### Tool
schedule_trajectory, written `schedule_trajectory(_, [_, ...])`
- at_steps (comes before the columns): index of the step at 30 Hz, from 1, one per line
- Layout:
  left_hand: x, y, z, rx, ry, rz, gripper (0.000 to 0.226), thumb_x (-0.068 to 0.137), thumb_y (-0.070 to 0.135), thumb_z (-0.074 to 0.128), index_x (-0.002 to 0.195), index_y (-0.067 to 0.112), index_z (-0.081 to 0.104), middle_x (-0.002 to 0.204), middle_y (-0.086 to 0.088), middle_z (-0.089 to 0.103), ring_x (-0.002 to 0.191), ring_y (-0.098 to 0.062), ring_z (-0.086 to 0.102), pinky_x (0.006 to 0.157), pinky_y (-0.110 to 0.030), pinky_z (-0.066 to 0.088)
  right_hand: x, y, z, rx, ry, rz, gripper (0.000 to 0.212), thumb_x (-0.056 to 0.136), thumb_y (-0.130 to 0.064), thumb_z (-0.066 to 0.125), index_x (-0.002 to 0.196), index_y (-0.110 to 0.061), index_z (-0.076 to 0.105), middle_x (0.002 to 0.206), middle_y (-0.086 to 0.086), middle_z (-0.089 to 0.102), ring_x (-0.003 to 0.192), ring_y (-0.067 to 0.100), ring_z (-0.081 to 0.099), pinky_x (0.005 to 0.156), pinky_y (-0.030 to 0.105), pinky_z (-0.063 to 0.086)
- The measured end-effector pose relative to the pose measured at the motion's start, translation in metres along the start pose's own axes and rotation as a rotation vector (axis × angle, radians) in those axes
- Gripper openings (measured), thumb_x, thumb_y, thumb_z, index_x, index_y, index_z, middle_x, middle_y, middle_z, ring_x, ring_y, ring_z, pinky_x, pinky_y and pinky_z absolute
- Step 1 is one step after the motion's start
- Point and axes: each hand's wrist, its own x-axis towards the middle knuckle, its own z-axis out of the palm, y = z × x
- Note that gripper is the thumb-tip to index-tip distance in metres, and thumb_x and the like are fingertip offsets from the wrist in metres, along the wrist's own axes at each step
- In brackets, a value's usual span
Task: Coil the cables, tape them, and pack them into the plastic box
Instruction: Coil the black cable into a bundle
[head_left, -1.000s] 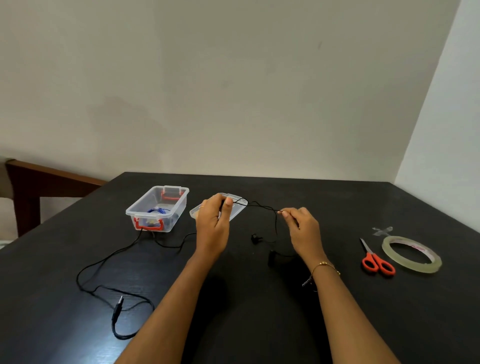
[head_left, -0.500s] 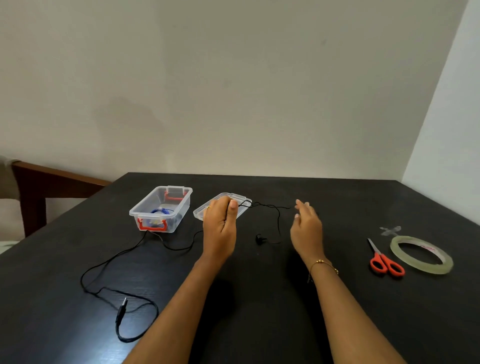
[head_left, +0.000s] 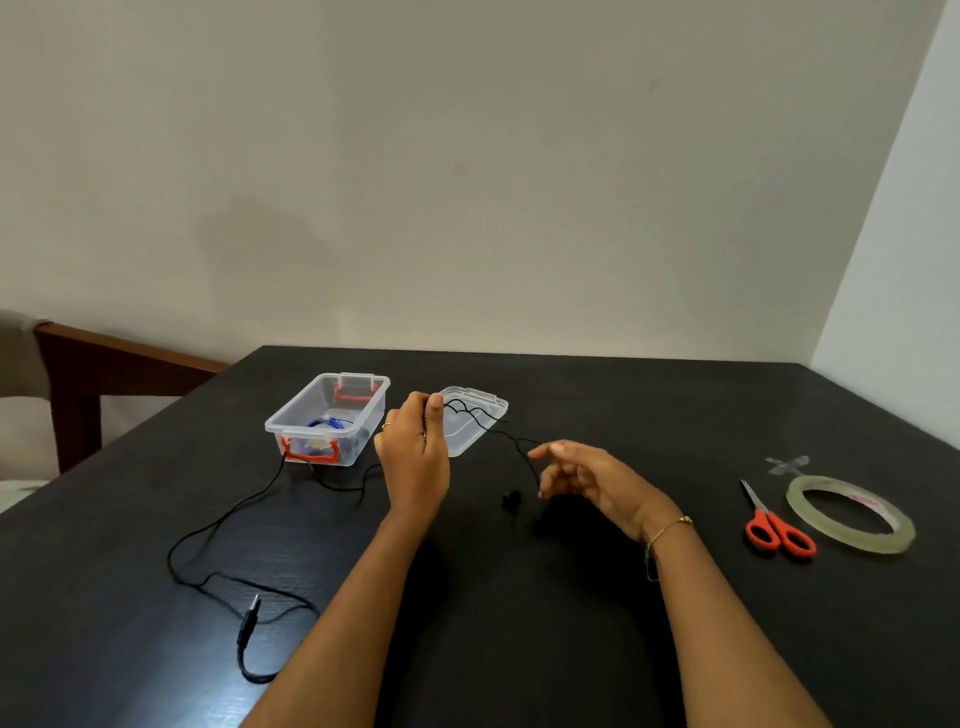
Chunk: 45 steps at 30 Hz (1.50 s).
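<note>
My left hand (head_left: 417, 457) is raised over the black table (head_left: 597, 597) and pinches a thin black earphone cable (head_left: 475, 413) between thumb and fingers. The cable runs right from it and drops past my right hand (head_left: 582, 475) to an earbud (head_left: 511, 500) on the table. My right hand has its fingers spread and loosely bent beside the cable, holding nothing. A second black cable (head_left: 218, 525) with a USB plug (head_left: 249, 621) lies loose at the left. The clear plastic box (head_left: 328, 418) with red latches holds a blue coiled cable (head_left: 332, 423).
The box's clear lid (head_left: 470, 428) lies just right of the box, behind my left hand. Red-handled scissors (head_left: 776, 527) and a roll of clear tape (head_left: 849, 514) lie at the right, with cut tape pieces (head_left: 787, 464) behind them. A wooden chair (head_left: 93, 374) stands at the left.
My right hand has let go of the earphone cable, opened, and turned lower toward the hanging part. My left hand keeps its pinch on the cable and has stayed in place.
</note>
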Motion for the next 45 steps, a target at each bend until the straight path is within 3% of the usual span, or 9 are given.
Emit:
schedule_trajectory(6, [0.002,-0.005,0.001,0.033,0.009,-0.015,0.027,0.096,0.027,0.044,0.069,0.034,0.042,0.064,0.013,0.047,0.072,-0.024,0.055,0.081,-0.058,0.049,0.01,0.0,0.023,-0.78,-0.075,-0.029,0.034,0.08,-0.038,0.068,0.11,-0.025,0.059,0.093,-0.008,0.043,0.084,0.005,0.045,0.084,0.026,0.044])
schedule_trajectory(10, [0.004,-0.007,0.0,0.009,0.042,-0.026,0.022,0.097,0.025,0.043,0.077,0.018,0.049,0.064,0.008,0.046,0.07,-0.026,0.052,0.076,-0.059,0.048,0.009,-0.002,0.016,-0.815,-0.032,-0.041,0.011,0.084,-0.019,0.065,0.091,-0.021,0.057,0.093,-0.005,0.051,0.08,0.004,0.048,0.075,0.018,0.043])
schedule_trajectory(17, [0.006,-0.008,-0.005,0.044,0.091,-0.047,0.029,0.096,0.03,0.041,0.071,0.017,0.049,0.062,0.004,0.047,0.067,-0.024,0.051,0.071,-0.057,0.047,-0.011,0.003,-0.027,0.083,0.366,0.006,0.017,0.092,-0.002,0.048,0.083,-0.011,0.058,0.084,0.007,0.062,0.045,0.008,0.055,0.055,0.027,0.053])
schedule_trajectory(22, [-0.004,-0.002,-0.002,0.169,0.002,0.089,0.041,0.086,0.048,0.029,0.064,0.018,0.047,0.063,0.001,0.05,0.069,-0.019,0.048,0.077,-0.034,0.029,-0.005,0.009,-0.042,0.686,0.71,0.014,0.012,0.088,0.007,0.047,0.09,0.002,0.058,0.079,0.012,0.058,0.069,0.021,0.064,0.066,0.032,0.057])
schedule_trajectory(27, [-0.003,-0.004,-0.002,0.143,0.032,0.072,0.045,0.08,0.048,0.032,0.06,0.013,0.054,0.061,0.0,0.051,0.067,-0.018,0.048,0.077,-0.031,0.025,-0.002,0.011,-0.05,0.744,0.868,0.152,0.019,0.085,0.002,0.053,0.102,-0.002,0.061,0.077,0.006,0.056,0.065,0.011,0.055,0.046,0.015,0.051])
schedule_trajectory(31, [-0.002,-0.002,-0.003,0.078,0.028,0.003,0.037,0.081,0.044,0.037,0.054,0.021,0.047,0.055,0.007,0.046,0.066,-0.018,0.048,0.08,-0.036,0.032,0.001,0.011,-0.049,0.907,0.931,0.095,0.023,0.086,0.009,0.05,0.107,0.0,0.056,0.096,0.011,0.058,0.078,0.016,0.061,0.068,0.021,0.057])
schedule_trajectory(34, [0.0,-0.004,-0.002,0.056,0.025,-0.063,0.032,0.086,0.034,0.041,0.054,0.028,0.043,0.057,0.01,0.046,0.069,-0.021,0.051,0.086,-0.046,0.039,0.002,0.009,-0.049,1.041,0.77,-0.08,0.027,0.088,0.011,0.045,0.111,-0.002,0.053,0.11,0.012,0.054,0.105,0.024,0.057,0.097,0.032,0.048])
schedule_trajectory(40, [0.002,-0.008,0.001,0.117,0.029,-0.064,0.039,0.094,0.033,0.042,0.064,0.011,0.052,0.058,0.004,0.048,0.067,-0.023,0.053,0.081,-0.045,0.039,0.009,0.011,-0.015,-0.45,0.787,-0.12,0.008,0.083,-0.01,0.059,0.076,-0.012,0.057,0.089,0.007,0.058,0.08,0.02,0.057,0.065,0.024,0.044])
schedule_trajectory(45, [0.002,-0.007,0.002,0.161,0.036,-0.052,0.039,0.096,0.033,0.041,0.066,0.011,0.052,0.063,-0.004,0.052,0.068,-0.024,0.053,0.08,-0.041,0.035,0.014,0.014,0.005,-0.911,0.547,-0.063,0.03,0.084,-0.034,0.065,0.102,-0.015,0.051,0.101,-0.001,0.045,0.094,0.016,0.052,0.075,0.023,0.043])
